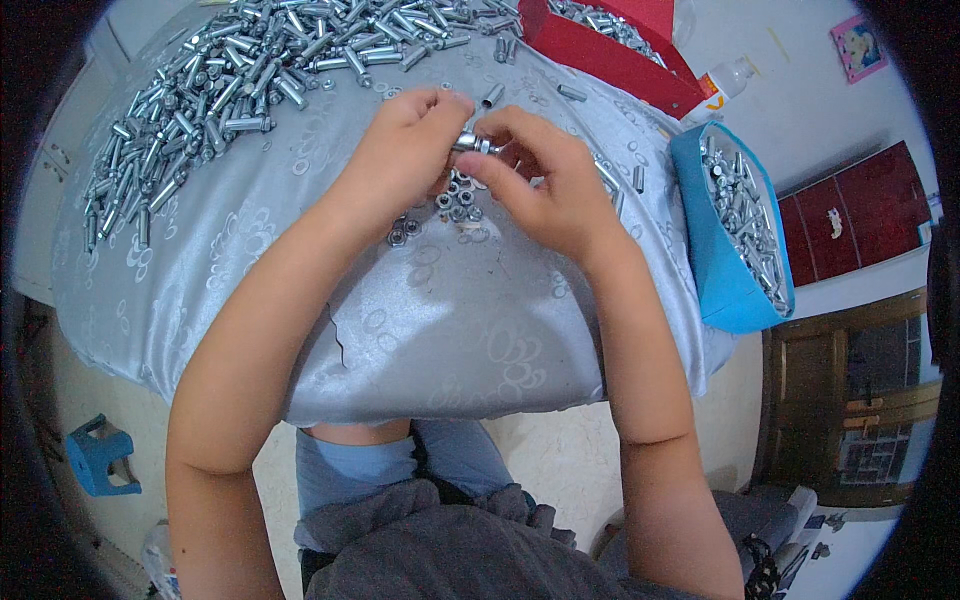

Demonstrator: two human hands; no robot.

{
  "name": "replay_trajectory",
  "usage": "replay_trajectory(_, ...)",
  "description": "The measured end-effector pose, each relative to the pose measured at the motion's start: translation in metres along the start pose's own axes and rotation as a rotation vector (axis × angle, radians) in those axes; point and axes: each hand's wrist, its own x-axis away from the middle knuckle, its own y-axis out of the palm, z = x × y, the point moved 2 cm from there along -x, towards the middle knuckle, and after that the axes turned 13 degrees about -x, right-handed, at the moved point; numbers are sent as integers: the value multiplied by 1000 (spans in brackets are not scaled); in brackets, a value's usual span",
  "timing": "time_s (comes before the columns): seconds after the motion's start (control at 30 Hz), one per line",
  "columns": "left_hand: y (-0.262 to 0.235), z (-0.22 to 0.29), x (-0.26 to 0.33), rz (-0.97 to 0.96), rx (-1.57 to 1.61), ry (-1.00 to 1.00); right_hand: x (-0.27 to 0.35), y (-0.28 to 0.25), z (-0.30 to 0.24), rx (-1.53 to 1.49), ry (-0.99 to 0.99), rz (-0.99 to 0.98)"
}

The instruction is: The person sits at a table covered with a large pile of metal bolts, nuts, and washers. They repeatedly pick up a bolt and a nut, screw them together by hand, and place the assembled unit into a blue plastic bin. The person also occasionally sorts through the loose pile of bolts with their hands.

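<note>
1. One small silver bolt (472, 142) sits pinched between both my hands, held just above the grey patterned cloth (440, 320) at the middle of the table; my left hand (400, 150) closes its fingertips on one end, my right hand (540, 180) closes on the other, and whether a nut is already on it I cannot tell, since the fingers hide most of the metal.
2. Directly beneath the hands lies a small cluster of loose nuts (455, 205); a couple more rest just to its left on the cloth.
3. Several stray bolts lie scattered near my right hand, toward the far edge; none touches the held piece.
4. Far left and across the top spreads a large heap of bolts (200, 100), covering much of that side of the cloth.
5. To my right, a blue box (720, 270) tilted at the table's edge holds many silver pieces; a red box (610, 50) behind it holds more.
6. Judging from these piles, I reckon a fair share is handled, given the filled boxes; the big heap suggests plenty remains, though which pile is finished I cannot say for certain.
7. Below the table, my lap shows in grey fabric; a blue stool (100, 455) stands on the floor at left.
</note>
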Motion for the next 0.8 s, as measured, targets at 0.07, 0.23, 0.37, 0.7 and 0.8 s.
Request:
replay_trajectory(0.07, 3, 3, 1, 18, 35, 62, 1, -1, 2, -71, 71, 2)
replay_trajectory(0.23, 7, 6, 4, 162, -98, 358, 5, 0, 2, -738, 625, -177)
replay_trajectory(0.37, 6, 5, 4, 159, -97, 384, 4, -5, 6, -629, 516, -162)
replay_trajectory(0.7, 7, 8, 6, 204, -78, 415, 5, 5, 2, -606, 370, -53)
replay_trajectory(0.8, 6, 10, 9, 247, -131, 483, 2, 4, -9, -757, 575, -77)
